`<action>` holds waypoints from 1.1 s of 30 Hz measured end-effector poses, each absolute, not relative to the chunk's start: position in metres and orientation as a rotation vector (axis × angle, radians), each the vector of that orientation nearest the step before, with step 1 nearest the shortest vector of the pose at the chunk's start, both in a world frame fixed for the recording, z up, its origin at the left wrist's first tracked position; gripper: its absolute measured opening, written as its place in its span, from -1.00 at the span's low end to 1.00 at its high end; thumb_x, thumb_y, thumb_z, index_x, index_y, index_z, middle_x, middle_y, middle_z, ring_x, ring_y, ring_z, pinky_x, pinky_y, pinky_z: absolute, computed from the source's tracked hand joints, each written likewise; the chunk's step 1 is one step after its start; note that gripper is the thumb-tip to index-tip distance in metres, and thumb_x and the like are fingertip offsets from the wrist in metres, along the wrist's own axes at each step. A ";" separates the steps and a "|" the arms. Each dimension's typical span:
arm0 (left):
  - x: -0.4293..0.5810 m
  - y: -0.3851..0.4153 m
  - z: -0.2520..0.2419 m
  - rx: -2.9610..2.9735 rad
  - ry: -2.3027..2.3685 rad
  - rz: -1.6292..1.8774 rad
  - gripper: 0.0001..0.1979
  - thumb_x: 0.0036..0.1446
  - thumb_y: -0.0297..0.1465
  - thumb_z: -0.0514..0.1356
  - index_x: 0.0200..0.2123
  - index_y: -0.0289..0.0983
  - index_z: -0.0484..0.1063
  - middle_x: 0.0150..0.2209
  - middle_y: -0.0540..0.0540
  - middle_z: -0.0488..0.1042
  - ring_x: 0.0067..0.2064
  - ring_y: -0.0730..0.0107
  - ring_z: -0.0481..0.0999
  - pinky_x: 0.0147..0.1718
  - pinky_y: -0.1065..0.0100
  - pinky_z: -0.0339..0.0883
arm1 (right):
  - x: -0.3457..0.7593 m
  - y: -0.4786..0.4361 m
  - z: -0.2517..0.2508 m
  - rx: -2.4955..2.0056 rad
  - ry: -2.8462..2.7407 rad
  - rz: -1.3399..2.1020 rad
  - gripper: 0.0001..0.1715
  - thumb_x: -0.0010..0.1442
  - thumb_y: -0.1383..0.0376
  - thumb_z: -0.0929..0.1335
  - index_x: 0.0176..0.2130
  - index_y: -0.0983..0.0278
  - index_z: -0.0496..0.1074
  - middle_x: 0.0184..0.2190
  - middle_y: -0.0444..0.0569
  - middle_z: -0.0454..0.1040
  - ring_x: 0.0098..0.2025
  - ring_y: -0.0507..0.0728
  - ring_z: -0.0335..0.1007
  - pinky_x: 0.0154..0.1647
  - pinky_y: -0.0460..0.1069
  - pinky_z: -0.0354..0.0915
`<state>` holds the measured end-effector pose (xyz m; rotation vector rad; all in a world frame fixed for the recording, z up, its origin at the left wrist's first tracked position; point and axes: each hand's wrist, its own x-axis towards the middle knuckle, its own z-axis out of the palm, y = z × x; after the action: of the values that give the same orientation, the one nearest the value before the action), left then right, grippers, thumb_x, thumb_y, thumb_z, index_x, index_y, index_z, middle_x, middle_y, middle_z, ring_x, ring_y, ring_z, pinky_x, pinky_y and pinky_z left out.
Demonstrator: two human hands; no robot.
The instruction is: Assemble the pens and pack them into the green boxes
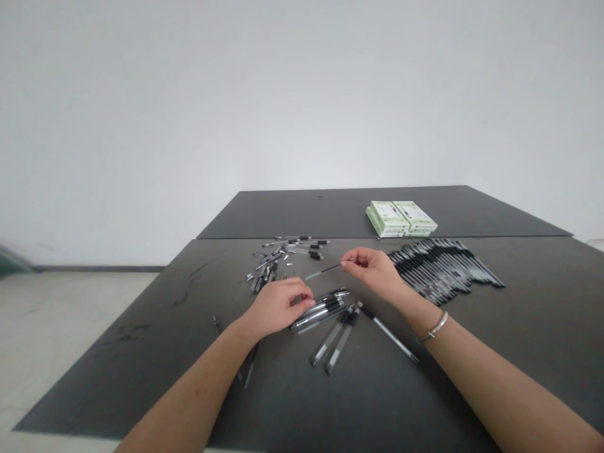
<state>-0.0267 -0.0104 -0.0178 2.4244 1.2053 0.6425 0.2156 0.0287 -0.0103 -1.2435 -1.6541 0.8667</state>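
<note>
Right hand (372, 272) pinches a slim dark rod with a pale, see-through end section (325, 271), thumb and fingers narrow on one end. Key relation from where I stand: rod's long axis runs sideways, leaving the right fingertips leftward and slightly back toward the person. Free end sits just beyond the left hand's fingertips, looks apart from them. Right hand has it; left hand is near the pale end.

Left hand (280, 305) is low over the tabletop (155, 377), thumb and fingers close together at the near end of a loose bundle of clear plastic pens with black grips (323, 311). Can't tell if it grips one. Bundle slants away rightward, between the hands and nearer the person than the rod.

Two clear pens with black grips (336, 340) lie nearer the person than the bundle; a single clear pen (389, 333) slants below the right wrist. Long row of black-and-clear pens (446, 267) right of the right hand.
</note>
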 end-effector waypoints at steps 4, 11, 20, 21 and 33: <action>-0.024 -0.012 -0.020 2.495 1.150 0.501 -0.81 0.18 -0.22 0.20 -0.24 -0.17 0.55 -0.20 -0.01 0.53 -0.21 0.37 0.50 -0.21 0.41 0.28 | 0.214 0.028 -0.005 -1.123 -1.399 1.012 -0.73 -0.01 0.15 0.47 -0.37 0.30 0.50 -0.53 -0.11 0.49 -0.52 0.00 0.33 -0.56 -0.13 0.22; -0.019 -0.013 -0.024 2.531 1.248 0.343 -0.81 0.13 -0.19 0.24 -0.26 -0.16 0.54 -0.21 0.01 0.51 -0.26 0.38 0.50 -0.27 0.40 0.26 | 0.214 0.025 0.001 -0.946 -1.183 1.016 -0.71 -0.01 0.13 0.49 -0.37 0.27 0.46 -0.46 -0.12 0.49 -0.50 -0.02 0.35 -0.59 -0.16 0.26; -0.014 -0.014 -0.027 2.469 1.351 0.353 -0.84 0.08 -0.23 0.27 -0.34 -0.20 0.49 -0.30 0.01 0.47 -0.33 0.39 0.45 -0.35 0.40 0.22 | 0.213 0.025 0.006 -0.836 -1.040 1.218 -0.60 0.00 0.06 0.48 -0.36 0.25 0.31 -0.43 -0.10 0.55 -0.56 -0.03 0.41 -0.61 -0.17 0.27; -0.013 -0.015 -0.026 2.459 1.360 0.356 -0.85 0.09 -0.24 0.26 -0.35 -0.20 0.48 -0.30 0.01 0.47 -0.33 0.39 0.45 -0.35 0.40 0.22 | 0.213 0.026 0.006 -0.841 -1.042 1.213 -0.59 0.00 0.06 0.48 -0.36 0.26 0.31 -0.44 -0.10 0.54 -0.56 -0.03 0.40 -0.61 -0.17 0.27; -0.030 -0.005 -0.021 1.973 1.217 0.571 -0.84 0.15 -0.30 0.16 -0.35 -0.27 0.42 -0.49 0.04 0.39 -0.45 0.45 0.37 -0.45 0.44 0.19 | 0.215 0.025 0.005 -0.852 -0.955 1.153 -0.56 0.11 -0.02 0.40 -0.33 0.20 0.15 -0.51 -0.14 0.54 -0.62 0.00 0.40 -0.65 -0.15 0.25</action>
<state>-0.0297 -0.0047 -0.0207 1.9730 1.2172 0.5709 0.2145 0.0250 0.0048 -0.8523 -0.9549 1.1529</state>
